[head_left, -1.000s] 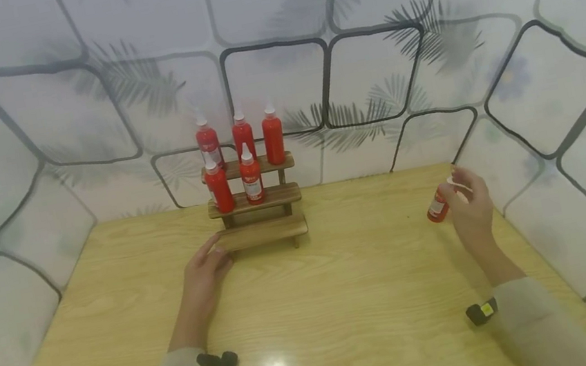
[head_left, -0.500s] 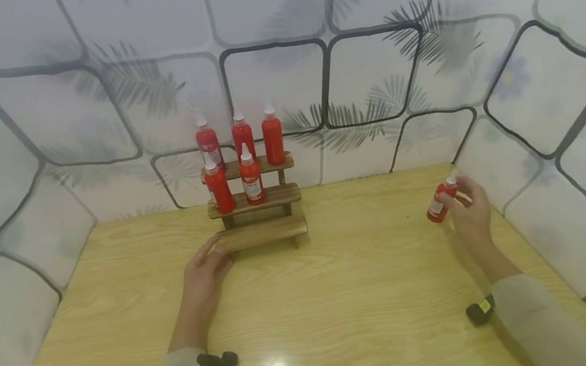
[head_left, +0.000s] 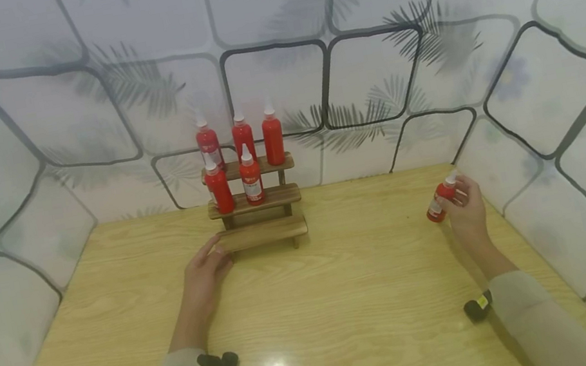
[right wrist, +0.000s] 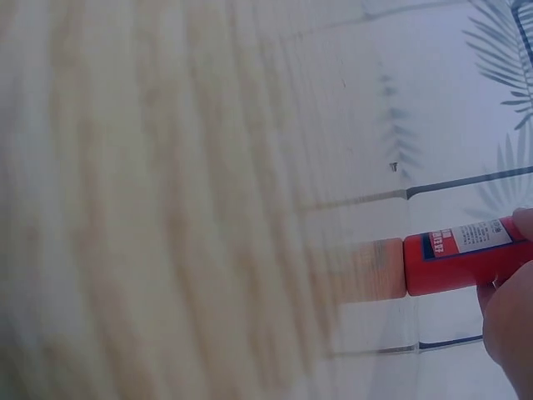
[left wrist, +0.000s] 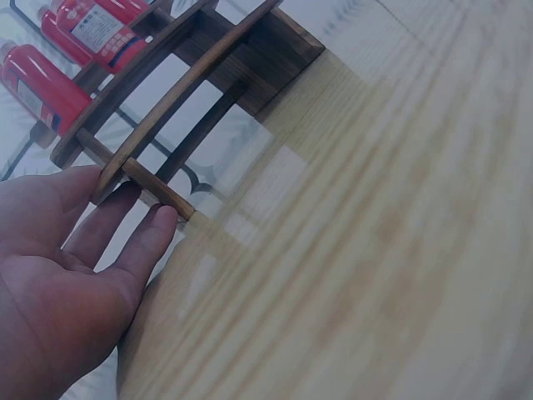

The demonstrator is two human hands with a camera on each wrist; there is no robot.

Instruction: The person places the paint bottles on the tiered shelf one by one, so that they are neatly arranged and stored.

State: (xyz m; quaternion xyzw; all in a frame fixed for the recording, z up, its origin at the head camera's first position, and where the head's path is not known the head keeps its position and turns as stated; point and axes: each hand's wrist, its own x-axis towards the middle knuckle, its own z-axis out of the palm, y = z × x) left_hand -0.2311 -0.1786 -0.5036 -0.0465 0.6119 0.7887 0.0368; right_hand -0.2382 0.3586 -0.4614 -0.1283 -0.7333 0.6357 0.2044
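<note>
Right hand (head_left: 465, 208) has closed its fingers on the small red plastic bottle (head_left: 440, 201), now tilted near the table's right edge — grasp secured. Left hand (head_left: 205, 276), fingers relaxed, rests against the wooden tiered rack (head_left: 262, 233).

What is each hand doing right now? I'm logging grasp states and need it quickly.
Left hand: open, fingers straight, touching the wooden rack at its bottom step.
Right hand: holds a red bottle, tilted.
</note>
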